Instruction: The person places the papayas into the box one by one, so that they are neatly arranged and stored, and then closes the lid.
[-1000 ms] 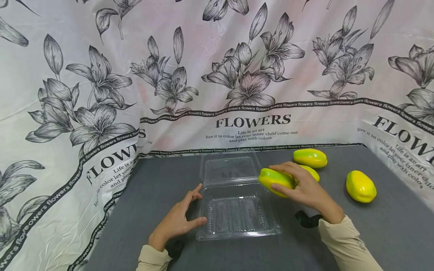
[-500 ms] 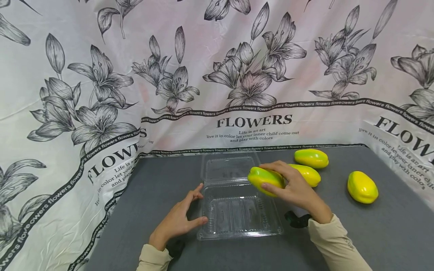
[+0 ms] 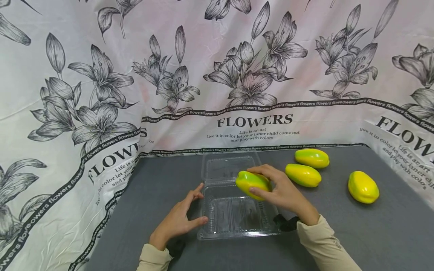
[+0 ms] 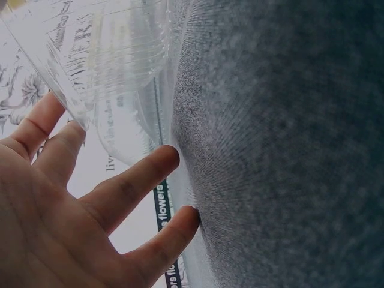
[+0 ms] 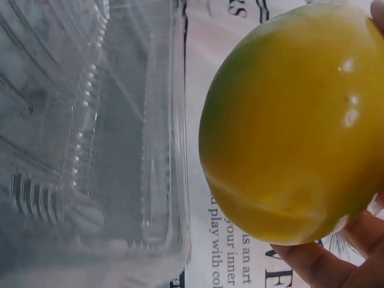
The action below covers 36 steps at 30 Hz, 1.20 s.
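My right hand grips a glossy yellow-green fruit, shaped like a small papaya, above the right back part of a clear plastic clamshell box. In the right wrist view the fruit hangs beside the box wall, with fingers around its far side. The box lies with its lid folded back and its base bare inside. My left hand stays at the box's left side, thumb and fingers spread. In the left wrist view its straight fingers reach to the clear plastic.
On the right of the grey table lie three more such fruits: one at the back, one before it and one farther right. A white flower-printed cloth hangs behind and along both sides.
My right hand has carried the fruit leftward from the box's right edge to over the base, uncovering the fruit behind it. The left hand and box have stayed in place.
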### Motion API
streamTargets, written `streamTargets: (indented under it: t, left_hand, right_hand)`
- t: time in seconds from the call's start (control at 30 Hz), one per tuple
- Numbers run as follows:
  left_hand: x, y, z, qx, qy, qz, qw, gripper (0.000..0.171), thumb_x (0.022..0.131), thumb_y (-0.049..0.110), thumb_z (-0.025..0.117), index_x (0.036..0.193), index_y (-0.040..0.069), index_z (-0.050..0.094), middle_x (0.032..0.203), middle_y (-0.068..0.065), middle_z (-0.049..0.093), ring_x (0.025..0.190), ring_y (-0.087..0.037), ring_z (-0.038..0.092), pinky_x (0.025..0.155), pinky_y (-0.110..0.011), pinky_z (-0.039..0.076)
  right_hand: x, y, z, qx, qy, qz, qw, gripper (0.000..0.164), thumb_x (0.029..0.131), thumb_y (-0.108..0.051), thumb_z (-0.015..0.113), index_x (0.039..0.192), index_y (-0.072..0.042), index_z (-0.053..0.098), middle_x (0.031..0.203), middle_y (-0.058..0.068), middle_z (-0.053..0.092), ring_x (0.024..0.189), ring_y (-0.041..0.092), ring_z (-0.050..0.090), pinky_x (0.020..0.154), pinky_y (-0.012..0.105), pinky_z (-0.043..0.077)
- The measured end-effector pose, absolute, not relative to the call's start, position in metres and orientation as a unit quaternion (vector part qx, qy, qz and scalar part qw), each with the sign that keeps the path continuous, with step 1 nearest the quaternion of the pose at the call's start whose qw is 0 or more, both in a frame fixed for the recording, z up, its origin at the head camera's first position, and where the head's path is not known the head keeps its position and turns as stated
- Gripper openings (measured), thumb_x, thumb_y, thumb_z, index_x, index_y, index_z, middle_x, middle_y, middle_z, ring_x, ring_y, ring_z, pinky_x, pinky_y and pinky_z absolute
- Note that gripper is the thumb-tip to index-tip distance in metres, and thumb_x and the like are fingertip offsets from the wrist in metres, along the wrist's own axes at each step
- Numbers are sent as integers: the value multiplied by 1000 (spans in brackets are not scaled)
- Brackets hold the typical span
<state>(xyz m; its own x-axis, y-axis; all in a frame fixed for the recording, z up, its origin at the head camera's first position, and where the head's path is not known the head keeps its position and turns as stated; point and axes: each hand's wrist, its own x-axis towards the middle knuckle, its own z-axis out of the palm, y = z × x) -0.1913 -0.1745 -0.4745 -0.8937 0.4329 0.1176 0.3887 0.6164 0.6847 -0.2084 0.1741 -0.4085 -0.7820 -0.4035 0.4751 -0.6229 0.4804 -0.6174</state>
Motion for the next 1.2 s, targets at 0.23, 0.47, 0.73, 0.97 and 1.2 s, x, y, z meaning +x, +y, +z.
streamTargets:
  t: [0.23, 0.47, 0.73, 0.97, 1.2]
  left_hand:
    - [-192, -174, -474, 224, 900, 373, 33, 100, 86, 39, 80, 161, 44, 14, 145, -1, 56, 143, -27, 49, 114, -64, 39]
    - [-192, -173, -473, 221, 900, 374, 35, 99, 86, 40, 80, 162, 39, 17, 145, -1, 56, 143, -27, 49, 114, -64, 38]
    - [-192, -173, -474, 222, 901, 372, 33, 99, 86, 41, 80, 162, 40, 17, 144, -1, 57, 142, -27, 50, 114, -64, 38]
    - [-191, -173, -474, 220, 898, 380, 36, 98, 87, 39, 80, 163, 30, 20, 143, -1, 57, 141, -29, 50, 113, -65, 38]
    - [-191, -173, -473, 223, 897, 381, 35, 98, 87, 39, 80, 163, 31, 19, 143, -2, 57, 141, -30, 50, 113, -65, 38]
  right_hand:
    - [-207, 163, -405, 303, -856, 401, 121, 46, 90, -25, 79, 133, -21, 63, 122, -1, 67, 91, 8, 59, 77, 29, 52]
    - [-208, 152, -406, 313, -853, 403, 109, 47, 91, -26, 78, 134, -18, 61, 125, 0, 66, 94, 9, 59, 78, 29, 55]
    - [-209, 139, -412, 321, -852, 402, 99, 46, 92, -29, 77, 133, -17, 61, 125, 0, 66, 95, 9, 59, 80, 29, 54]
    - [-208, 130, -415, 318, -851, 408, 86, 46, 93, -29, 76, 135, -17, 60, 124, 1, 66, 96, 10, 59, 80, 29, 54]
    - [-208, 122, -415, 306, -863, 394, 80, 50, 92, -32, 76, 137, -15, 59, 125, 2, 66, 96, 12, 61, 81, 30, 54]
